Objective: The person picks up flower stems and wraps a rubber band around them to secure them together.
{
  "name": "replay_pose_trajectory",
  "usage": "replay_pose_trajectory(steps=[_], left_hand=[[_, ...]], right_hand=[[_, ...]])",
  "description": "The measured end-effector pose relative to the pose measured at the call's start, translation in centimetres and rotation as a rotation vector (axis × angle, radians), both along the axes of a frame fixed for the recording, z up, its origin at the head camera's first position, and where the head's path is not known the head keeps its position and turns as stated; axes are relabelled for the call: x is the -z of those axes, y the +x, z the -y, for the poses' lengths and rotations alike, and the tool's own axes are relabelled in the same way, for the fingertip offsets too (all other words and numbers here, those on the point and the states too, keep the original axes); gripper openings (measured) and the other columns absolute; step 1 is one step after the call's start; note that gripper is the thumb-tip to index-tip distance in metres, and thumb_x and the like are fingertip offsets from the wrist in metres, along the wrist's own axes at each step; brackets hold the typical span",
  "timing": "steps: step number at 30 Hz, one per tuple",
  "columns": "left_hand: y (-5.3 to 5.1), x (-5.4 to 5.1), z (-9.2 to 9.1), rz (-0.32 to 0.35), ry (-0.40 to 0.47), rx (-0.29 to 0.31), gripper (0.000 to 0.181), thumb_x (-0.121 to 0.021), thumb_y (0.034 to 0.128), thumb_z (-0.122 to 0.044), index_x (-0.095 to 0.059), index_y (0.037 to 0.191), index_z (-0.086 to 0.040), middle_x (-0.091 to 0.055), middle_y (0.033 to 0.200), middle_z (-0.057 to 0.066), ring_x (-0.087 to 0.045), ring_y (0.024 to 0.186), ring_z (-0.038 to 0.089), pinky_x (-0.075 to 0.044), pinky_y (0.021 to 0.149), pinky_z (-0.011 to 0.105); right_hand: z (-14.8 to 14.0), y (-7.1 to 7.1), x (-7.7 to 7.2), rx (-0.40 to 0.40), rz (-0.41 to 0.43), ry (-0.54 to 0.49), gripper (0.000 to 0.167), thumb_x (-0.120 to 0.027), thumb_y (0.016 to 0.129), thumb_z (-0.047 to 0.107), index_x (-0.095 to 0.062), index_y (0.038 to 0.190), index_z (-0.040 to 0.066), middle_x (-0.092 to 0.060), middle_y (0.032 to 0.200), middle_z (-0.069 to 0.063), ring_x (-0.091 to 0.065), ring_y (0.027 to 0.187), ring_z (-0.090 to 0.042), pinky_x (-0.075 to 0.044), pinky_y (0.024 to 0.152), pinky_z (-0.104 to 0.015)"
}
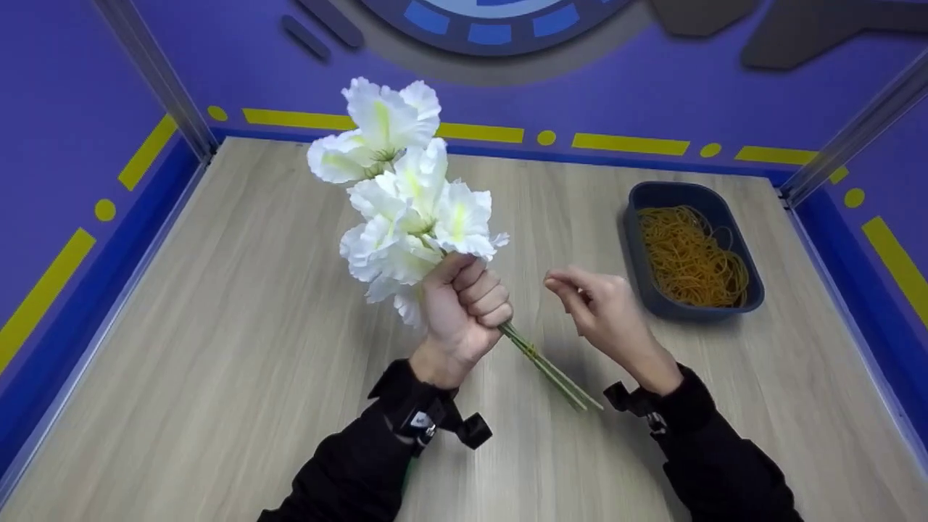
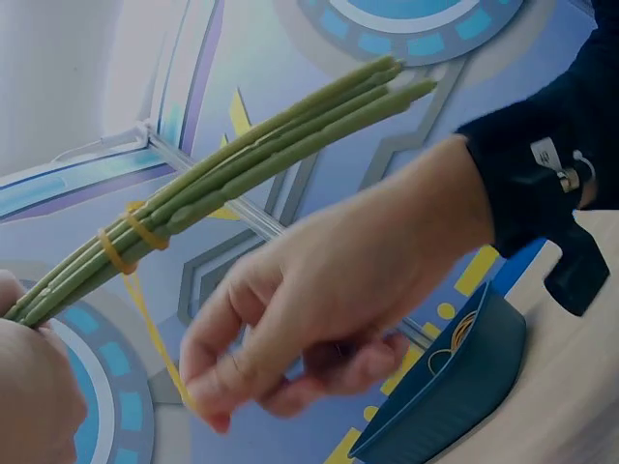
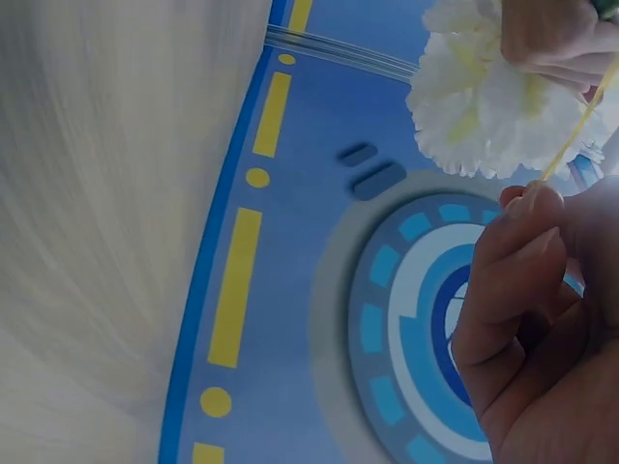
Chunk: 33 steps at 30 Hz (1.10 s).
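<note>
My left hand [image 1: 467, 312] grips a bunch of white artificial flowers [image 1: 420, 210] by the stems, just below the blooms. The green stems [image 2: 261, 169] come out below the fist and slant down to the right. A yellow rubber band [image 2: 118, 253] loops around them, and one strand of it is pulled away. Between thumb and fingertips my right hand [image 1: 605, 312] pinches that stretched strand, as both wrist views show. In the right wrist view the strand runs taut from the right hand [image 3: 527, 319] up toward the left fist.
A dark blue tub [image 1: 641, 286] of many loose yellow rubber bands [image 1: 692, 257] stands right of my right hand. The wooden table [image 1: 239, 326] is bordered by blue-purple panels [image 1: 507, 94] at the back and sides.
</note>
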<state>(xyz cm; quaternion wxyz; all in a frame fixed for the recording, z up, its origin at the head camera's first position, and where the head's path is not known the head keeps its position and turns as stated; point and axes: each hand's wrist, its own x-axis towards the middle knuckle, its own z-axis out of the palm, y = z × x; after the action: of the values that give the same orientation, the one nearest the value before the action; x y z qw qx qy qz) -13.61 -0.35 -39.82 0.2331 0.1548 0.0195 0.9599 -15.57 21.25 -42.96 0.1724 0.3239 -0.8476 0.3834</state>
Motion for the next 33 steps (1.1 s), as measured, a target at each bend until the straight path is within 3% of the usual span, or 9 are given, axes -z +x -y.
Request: replay_pose_trajectory(steps=[4,7,11,12,15,20,28,33], left_hand=[[0.0,0.0,0.3,0.054,0.118,-0.1,0.05,-0.059,0.0885,-0.014,-0.019,0.061,-0.02,-0.016,0.053,-0.01,-0.013,0.044,0.004,-0.009,0.043,0.018],[-0.2,-0.1,0.7,0.074,0.176,-0.171,0.049,-0.058,0.0891,-0.013,-0.018,0.061,-0.021,-0.016,0.053,-0.01,-0.012,0.045,0.004,-0.009,0.043,0.019],[-0.6,-0.3,1.4,0.075,0.209,-0.254,0.049,-0.057,0.0899,-0.012,-0.018,0.062,-0.021,-0.016,0.053,-0.01,-0.012,0.045,0.005,-0.009,0.042,0.019],[-0.7,-0.3,1.5,0.074,0.213,-0.274,0.049,-0.057,0.0901,-0.012,-0.018,0.062,-0.021,-0.016,0.053,-0.01,-0.012,0.045,0.005,-0.009,0.042,0.019],[-1.0,-0.4,1.9,0.073,0.213,-0.34,0.048,-0.057,0.0902,-0.012,-0.018,0.063,-0.021,-0.016,0.053,-0.01,-0.012,0.046,0.004,-0.009,0.042,0.019],[-1.4,-0.2,2.2,0.075,0.147,-0.443,0.047,-0.056,0.0906,-0.014,-0.018,0.063,-0.019,-0.015,0.054,-0.008,-0.011,0.046,0.005,-0.008,0.042,0.019],[-1.8,0.0,2.5,0.032,0.037,-0.56,0.051,-0.061,0.0908,-0.019,-0.018,0.063,-0.018,-0.015,0.054,-0.008,-0.013,0.045,0.004,-0.007,0.042,0.019],[-2.2,0.6,2.3,0.065,-0.017,-0.574,0.047,-0.037,0.1047,-0.018,-0.018,0.062,-0.017,-0.014,0.054,-0.008,-0.012,0.045,0.004,-0.007,0.041,0.019]], right_hand=[[1.7,0.5,1.6,-0.061,0.049,0.037,0.009,-0.065,0.098,0.004,-0.072,0.102,0.008,-0.062,0.068,0.004,-0.049,0.051,-0.001,-0.041,0.044,-0.018],[3.2,1.4,2.8,-0.123,0.128,0.072,0.009,-0.063,0.1,0.007,-0.071,0.1,0.011,-0.058,0.067,0.007,-0.045,0.054,0.001,-0.039,0.046,-0.016],[4.8,3.0,3.3,-0.192,0.134,0.137,0.009,-0.061,0.103,0.015,-0.067,0.096,0.016,-0.051,0.073,0.011,-0.045,0.061,0.001,-0.04,0.051,-0.017],[5.0,3.4,3.2,-0.2,0.101,0.158,0.008,-0.062,0.102,0.018,-0.067,0.096,0.017,-0.054,0.077,0.012,-0.048,0.066,0.001,-0.043,0.055,-0.018],[5.2,4.7,2.5,-0.268,0.134,0.196,0.009,-0.059,0.104,0.02,-0.067,0.102,0.018,-0.06,0.082,0.012,-0.052,0.067,0.003,-0.047,0.061,-0.018],[5.2,6.4,1.4,-0.372,0.231,0.214,0.015,-0.053,0.107,0.023,-0.066,0.104,0.018,-0.054,0.069,0.013,-0.041,0.051,0.01,-0.038,0.051,-0.011],[4.3,8.0,-1.1,-0.381,0.153,0.133,0.011,-0.058,0.104,0.012,-0.065,0.108,0.019,-0.055,0.077,0.015,-0.038,0.056,0.009,-0.037,0.052,-0.009],[3.9,8.5,-2.3,-0.392,0.009,0.068,0.01,-0.061,0.102,0.009,-0.068,0.108,0.013,-0.065,0.085,0.009,-0.054,0.066,0.004,-0.048,0.059,-0.013]])
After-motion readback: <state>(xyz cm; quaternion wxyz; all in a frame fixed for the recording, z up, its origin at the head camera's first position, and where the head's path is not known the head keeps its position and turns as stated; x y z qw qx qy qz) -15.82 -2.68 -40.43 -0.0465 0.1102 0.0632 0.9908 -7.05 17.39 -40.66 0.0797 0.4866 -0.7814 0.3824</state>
